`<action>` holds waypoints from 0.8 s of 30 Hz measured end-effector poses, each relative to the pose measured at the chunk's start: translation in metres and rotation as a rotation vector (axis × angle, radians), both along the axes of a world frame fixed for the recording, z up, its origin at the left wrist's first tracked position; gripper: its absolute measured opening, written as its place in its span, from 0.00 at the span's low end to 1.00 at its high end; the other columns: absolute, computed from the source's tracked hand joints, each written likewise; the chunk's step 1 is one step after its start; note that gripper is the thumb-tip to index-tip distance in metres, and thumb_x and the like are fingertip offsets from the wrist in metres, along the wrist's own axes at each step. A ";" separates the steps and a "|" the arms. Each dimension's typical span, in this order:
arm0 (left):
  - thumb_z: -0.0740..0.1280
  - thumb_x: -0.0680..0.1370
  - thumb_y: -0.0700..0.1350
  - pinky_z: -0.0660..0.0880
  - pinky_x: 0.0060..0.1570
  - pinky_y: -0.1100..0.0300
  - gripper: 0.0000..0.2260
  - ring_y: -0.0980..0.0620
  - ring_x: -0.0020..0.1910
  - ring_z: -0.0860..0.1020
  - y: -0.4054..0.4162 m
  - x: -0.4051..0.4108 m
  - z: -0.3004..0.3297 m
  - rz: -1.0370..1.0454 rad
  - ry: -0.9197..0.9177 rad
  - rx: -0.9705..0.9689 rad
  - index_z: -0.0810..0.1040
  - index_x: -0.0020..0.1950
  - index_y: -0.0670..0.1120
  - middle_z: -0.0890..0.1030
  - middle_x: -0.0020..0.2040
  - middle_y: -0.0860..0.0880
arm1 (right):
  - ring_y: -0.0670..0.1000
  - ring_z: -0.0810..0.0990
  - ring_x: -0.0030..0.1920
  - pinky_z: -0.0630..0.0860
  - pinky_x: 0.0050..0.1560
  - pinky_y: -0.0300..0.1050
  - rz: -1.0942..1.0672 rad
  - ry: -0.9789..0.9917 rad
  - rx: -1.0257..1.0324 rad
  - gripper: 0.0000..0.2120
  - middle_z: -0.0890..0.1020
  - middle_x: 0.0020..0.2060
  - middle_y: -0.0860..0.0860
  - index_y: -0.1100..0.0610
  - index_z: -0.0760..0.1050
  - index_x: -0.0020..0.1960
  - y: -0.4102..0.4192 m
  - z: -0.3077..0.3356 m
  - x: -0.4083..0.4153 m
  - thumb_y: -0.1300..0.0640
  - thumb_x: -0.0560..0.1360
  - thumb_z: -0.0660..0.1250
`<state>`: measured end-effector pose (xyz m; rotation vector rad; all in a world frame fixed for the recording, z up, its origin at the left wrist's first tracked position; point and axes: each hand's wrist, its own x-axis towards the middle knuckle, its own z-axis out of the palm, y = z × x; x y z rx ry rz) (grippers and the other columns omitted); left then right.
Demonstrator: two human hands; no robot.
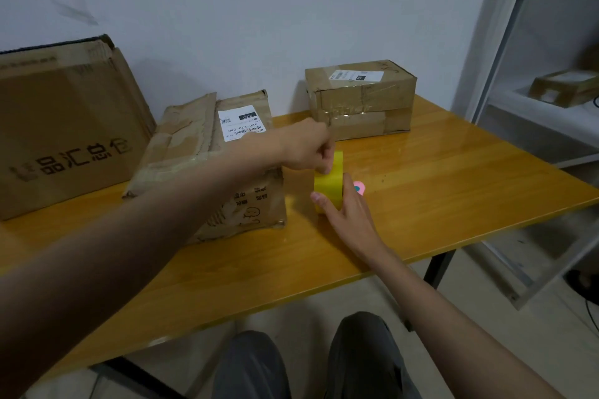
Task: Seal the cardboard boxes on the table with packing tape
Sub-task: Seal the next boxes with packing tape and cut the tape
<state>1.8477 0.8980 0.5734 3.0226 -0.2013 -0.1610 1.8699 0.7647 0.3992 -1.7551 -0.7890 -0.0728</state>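
Observation:
A yellow roll of packing tape (330, 183) stands on edge on the orange wooden table (453, 191). My right hand (348, 207) grips the roll from below and from the right. My left hand (308, 149) pinches at the top of the roll, fingers closed on its edge. Just left of the roll lies a worn cardboard box (207, 162) with a white shipping label. A smaller taped box (361, 97) stands at the back of the table. A large box with printed characters (64, 126) is at the far left.
A small pink object (358, 187) peeks out behind my right hand. A white metal shelf (534, 107) to the right holds another box (565, 87). The wall stands right behind the boxes. My knees are below the table's front edge.

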 end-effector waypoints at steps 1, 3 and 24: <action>0.73 0.76 0.41 0.72 0.41 0.67 0.07 0.61 0.38 0.77 -0.002 0.000 -0.003 0.025 -0.003 0.004 0.82 0.40 0.51 0.80 0.36 0.59 | 0.42 0.79 0.46 0.74 0.43 0.38 0.002 -0.003 0.007 0.24 0.82 0.49 0.45 0.54 0.68 0.68 0.000 0.001 -0.001 0.41 0.80 0.67; 0.75 0.74 0.41 0.75 0.42 0.63 0.08 0.59 0.39 0.79 -0.008 0.000 -0.008 0.076 -0.080 0.026 0.82 0.37 0.51 0.79 0.34 0.59 | 0.40 0.78 0.42 0.71 0.39 0.33 -0.006 -0.002 0.011 0.22 0.81 0.45 0.44 0.55 0.69 0.66 0.000 0.004 -0.003 0.43 0.80 0.68; 0.84 0.64 0.46 0.74 0.61 0.55 0.41 0.48 0.62 0.75 -0.040 -0.063 -0.086 0.403 -0.442 -0.548 0.70 0.73 0.49 0.63 0.67 0.53 | 0.49 0.75 0.59 0.72 0.59 0.48 0.011 0.630 0.156 0.26 0.78 0.54 0.49 0.59 0.74 0.67 -0.014 0.061 -0.013 0.38 0.83 0.59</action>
